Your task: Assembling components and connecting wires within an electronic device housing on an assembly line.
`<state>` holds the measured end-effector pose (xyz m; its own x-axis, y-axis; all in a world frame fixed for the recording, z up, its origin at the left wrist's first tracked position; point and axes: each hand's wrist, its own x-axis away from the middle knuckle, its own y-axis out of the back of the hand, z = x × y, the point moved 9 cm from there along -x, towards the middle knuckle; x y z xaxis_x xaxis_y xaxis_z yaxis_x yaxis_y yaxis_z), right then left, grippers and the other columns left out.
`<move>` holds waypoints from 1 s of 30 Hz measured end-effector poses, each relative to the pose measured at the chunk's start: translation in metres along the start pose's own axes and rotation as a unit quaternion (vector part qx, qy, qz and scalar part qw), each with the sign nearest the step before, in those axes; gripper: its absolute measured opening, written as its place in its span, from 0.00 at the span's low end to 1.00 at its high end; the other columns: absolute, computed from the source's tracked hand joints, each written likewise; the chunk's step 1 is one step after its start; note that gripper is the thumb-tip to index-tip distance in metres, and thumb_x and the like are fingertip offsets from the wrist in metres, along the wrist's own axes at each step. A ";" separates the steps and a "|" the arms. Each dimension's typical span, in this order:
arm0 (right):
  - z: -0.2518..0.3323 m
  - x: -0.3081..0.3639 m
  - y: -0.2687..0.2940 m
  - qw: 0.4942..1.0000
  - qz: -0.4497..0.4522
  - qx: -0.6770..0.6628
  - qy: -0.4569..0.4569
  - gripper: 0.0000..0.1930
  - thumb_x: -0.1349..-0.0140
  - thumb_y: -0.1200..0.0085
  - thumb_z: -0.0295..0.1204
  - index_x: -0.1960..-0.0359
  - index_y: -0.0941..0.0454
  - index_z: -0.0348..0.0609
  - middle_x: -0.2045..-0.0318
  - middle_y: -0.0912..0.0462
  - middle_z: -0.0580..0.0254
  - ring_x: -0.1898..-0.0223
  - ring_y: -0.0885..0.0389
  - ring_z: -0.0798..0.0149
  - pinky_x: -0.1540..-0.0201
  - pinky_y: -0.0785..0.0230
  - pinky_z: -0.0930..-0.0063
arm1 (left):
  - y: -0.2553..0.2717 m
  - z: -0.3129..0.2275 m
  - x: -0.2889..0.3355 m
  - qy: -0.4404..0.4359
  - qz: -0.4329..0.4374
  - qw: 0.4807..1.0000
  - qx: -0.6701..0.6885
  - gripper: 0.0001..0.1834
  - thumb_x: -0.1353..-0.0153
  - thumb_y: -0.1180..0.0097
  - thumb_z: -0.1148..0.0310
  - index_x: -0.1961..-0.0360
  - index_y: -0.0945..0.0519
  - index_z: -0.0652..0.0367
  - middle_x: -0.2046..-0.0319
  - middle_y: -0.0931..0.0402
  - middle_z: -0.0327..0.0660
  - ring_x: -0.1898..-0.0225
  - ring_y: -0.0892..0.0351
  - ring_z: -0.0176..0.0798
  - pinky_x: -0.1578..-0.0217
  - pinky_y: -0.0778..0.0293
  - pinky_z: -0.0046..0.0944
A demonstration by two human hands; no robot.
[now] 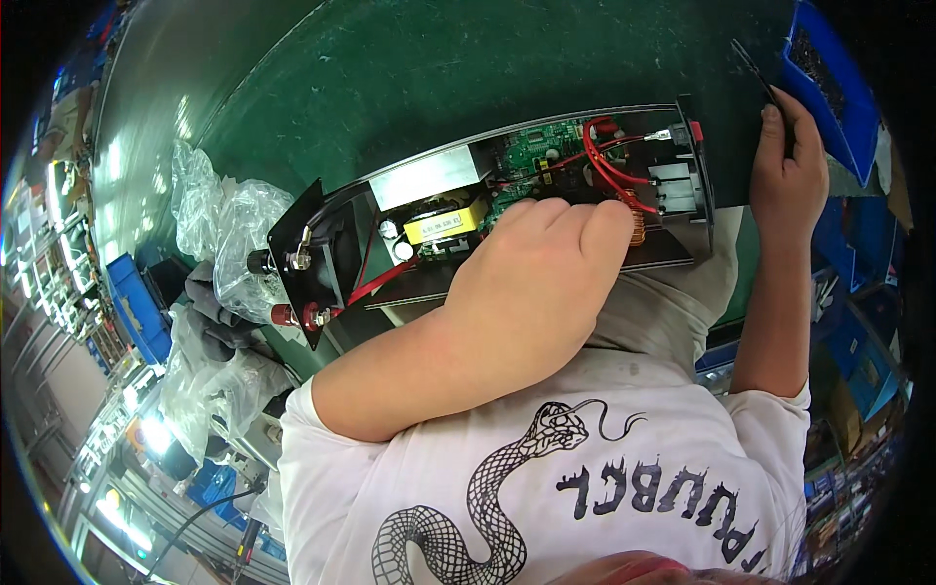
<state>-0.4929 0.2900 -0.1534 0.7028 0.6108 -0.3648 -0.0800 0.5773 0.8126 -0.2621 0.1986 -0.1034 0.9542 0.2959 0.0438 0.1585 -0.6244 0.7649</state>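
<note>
An opened power inverter (429, 172) lies across the bench in front of me. Inside it are a green circuit board (536, 142), a yellow-wrapped transformer (446, 223) and thick red wires (606, 166). A red terminal (314, 316) sticks out of its left end plate, beside a fan. My left hand (551, 263) reaches into the case from the near side, fingers curled down by a copper coil (638, 228); its fingertips and anything they grip are hidden. Off to the right, my right hand (792, 171) is closed on slim black tweezers (755, 66), which point up and away.
A blue bin (827, 88) of small dark parts stands beyond my right hand. Clear plastic bags (249, 234) lie left of the inverter, near another blue bin (138, 307). More blue bins (863, 244) sit at the right, below the green bench top (624, 58).
</note>
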 end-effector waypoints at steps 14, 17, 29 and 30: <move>-0.008 0.000 -0.003 1.000 0.010 0.013 -0.019 0.15 0.28 0.47 0.40 0.47 0.17 0.50 0.56 0.13 0.58 0.55 0.16 0.61 0.51 0.26 0.70 | 0.004 0.003 0.006 0.005 -0.001 0.999 0.053 0.23 0.51 0.39 0.81 0.51 0.27 0.63 0.62 0.22 0.50 0.57 0.22 0.58 0.54 0.26 0.52; -0.010 0.001 -0.004 0.999 0.014 0.001 -0.030 0.15 0.28 0.47 0.40 0.47 0.17 0.49 0.57 0.13 0.58 0.55 0.15 0.62 0.51 0.26 0.70 | 0.008 0.004 0.009 0.006 -0.017 1.000 0.019 0.22 0.50 0.40 0.81 0.51 0.25 0.63 0.61 0.21 0.48 0.58 0.21 0.55 0.54 0.26 0.50; -0.005 0.001 -0.005 1.000 0.009 -0.005 -0.028 0.15 0.28 0.46 0.38 0.46 0.17 0.48 0.57 0.12 0.58 0.57 0.15 0.65 0.52 0.25 0.73 | -0.001 0.013 0.006 0.019 0.009 0.996 0.085 0.26 0.50 0.45 0.83 0.47 0.30 0.65 0.63 0.19 0.48 0.59 0.21 0.56 0.58 0.27 0.50; -0.004 0.000 -0.004 1.000 0.004 -0.016 -0.024 0.14 0.28 0.45 0.35 0.46 0.17 0.45 0.58 0.12 0.58 0.57 0.15 0.69 0.51 0.25 0.76 | -0.003 0.014 0.004 0.024 0.029 0.995 0.088 0.26 0.50 0.46 0.84 0.46 0.31 0.66 0.62 0.19 0.48 0.59 0.21 0.57 0.58 0.27 0.51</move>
<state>-0.4952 0.2895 -0.1582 0.7344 0.5898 -0.3359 -0.1073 0.5896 0.8005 -0.2557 0.1916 -0.1146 0.9505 0.2872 0.1187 0.1493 -0.7570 0.6361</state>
